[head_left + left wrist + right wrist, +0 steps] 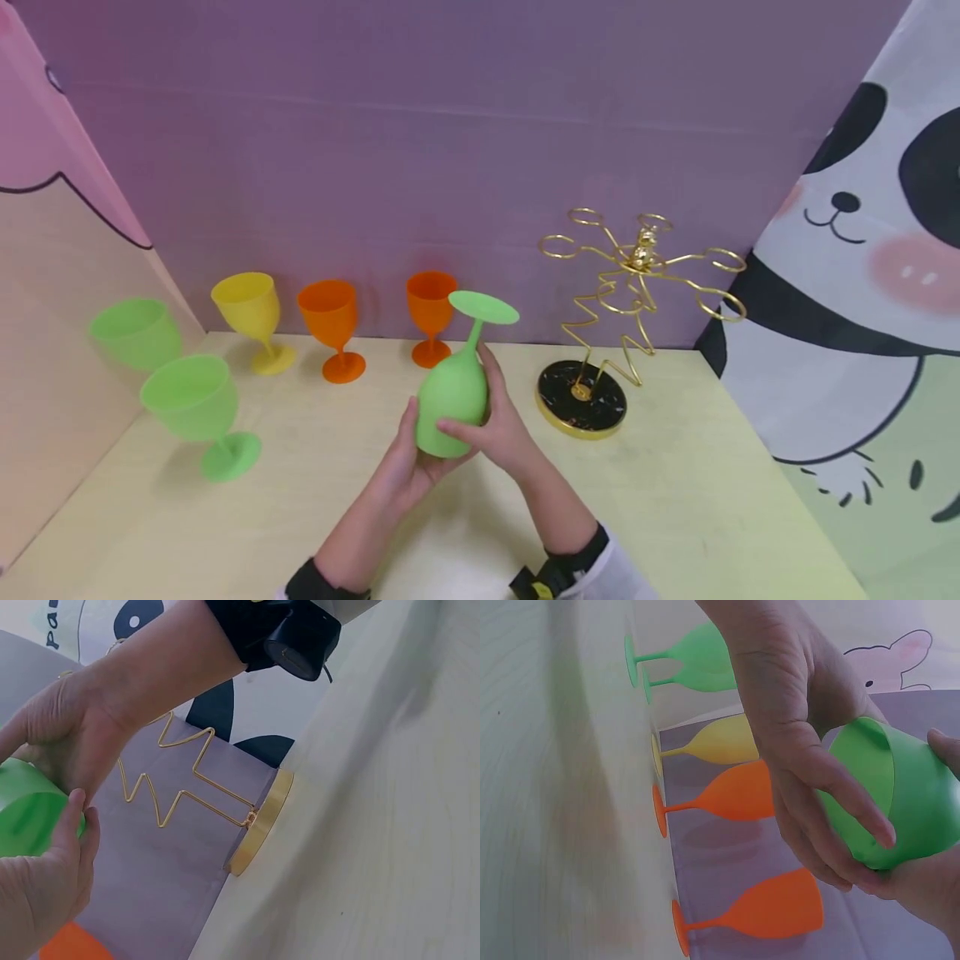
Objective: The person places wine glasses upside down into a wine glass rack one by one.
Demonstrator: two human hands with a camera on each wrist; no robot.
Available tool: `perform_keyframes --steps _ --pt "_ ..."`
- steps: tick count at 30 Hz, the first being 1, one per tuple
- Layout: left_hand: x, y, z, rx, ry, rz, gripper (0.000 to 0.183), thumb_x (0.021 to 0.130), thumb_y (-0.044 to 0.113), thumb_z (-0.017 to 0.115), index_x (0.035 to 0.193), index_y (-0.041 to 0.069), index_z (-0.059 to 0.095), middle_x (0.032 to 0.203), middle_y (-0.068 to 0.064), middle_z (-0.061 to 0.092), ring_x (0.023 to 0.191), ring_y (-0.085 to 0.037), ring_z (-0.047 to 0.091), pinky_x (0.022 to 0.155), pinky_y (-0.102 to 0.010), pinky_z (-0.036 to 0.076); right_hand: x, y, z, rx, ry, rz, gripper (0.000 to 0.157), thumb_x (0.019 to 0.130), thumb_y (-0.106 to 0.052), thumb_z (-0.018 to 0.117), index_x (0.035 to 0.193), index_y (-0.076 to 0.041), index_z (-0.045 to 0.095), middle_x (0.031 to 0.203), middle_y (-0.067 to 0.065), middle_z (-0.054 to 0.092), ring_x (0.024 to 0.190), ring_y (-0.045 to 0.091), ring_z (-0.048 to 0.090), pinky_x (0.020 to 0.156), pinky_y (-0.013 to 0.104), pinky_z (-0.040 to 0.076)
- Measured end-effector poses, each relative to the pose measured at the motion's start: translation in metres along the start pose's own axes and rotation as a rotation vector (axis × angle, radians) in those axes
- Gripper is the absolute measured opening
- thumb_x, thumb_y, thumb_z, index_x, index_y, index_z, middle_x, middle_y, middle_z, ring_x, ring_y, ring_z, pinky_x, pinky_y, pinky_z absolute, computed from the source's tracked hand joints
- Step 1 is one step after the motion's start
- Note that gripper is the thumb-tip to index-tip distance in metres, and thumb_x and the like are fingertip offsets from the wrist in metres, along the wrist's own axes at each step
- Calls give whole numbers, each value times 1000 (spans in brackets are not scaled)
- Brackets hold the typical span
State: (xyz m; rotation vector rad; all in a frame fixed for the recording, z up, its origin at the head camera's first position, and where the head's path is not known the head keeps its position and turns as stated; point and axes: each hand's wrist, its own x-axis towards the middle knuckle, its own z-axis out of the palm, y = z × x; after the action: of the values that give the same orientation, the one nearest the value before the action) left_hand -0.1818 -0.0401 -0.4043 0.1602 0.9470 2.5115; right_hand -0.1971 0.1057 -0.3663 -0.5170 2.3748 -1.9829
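Observation:
A light green goblet is held upside down above the table, its round foot up and tilted right. The left hand grips it low on the left, near the rim, thumb along the bowl. From the right, the right hand holds the bowl, thumb across its near side and fingers up by the stem. In the right wrist view, the left hand reaches over the open mouth of the goblet. To the right stands a gold wire rack with ring-ended arms and a round black base.
At the left stand two green goblets, one behind the other. A yellow goblet and two orange goblets line the back of the pale table. A purple backdrop rises behind, with printed panels at both sides.

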Motion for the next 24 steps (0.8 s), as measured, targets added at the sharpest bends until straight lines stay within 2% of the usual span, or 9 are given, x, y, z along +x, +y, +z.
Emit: perform_keyframes --steps 3,11,24 --pt "-1 0 0 0 4 -7 57 87 56 36 136 30 20 134 -12 28 108 -22 53 93 -39 41 0 -1 -1 -26 -4 -12 101 65 -24 79 135 -49 10 136 -1 33 116 24 41 96 46 34" --pt "-3 1 -4 18 -8 4 56 88 55 34 136 29 20 133 -13 28 109 -23 52 94 -41 40 1 0 -2 40 -61 -77 99 68 -17 77 138 -44 12 130 2 40 116 19 44 98 41 35" --pt "-2 1 -7 47 -17 -7 56 88 56 32 136 30 19 133 -13 29 109 -23 52 93 -41 40 2 1 -1 16 -36 -56 98 67 -18 78 137 -45 14 131 1 40 117 20 43 97 42 36"
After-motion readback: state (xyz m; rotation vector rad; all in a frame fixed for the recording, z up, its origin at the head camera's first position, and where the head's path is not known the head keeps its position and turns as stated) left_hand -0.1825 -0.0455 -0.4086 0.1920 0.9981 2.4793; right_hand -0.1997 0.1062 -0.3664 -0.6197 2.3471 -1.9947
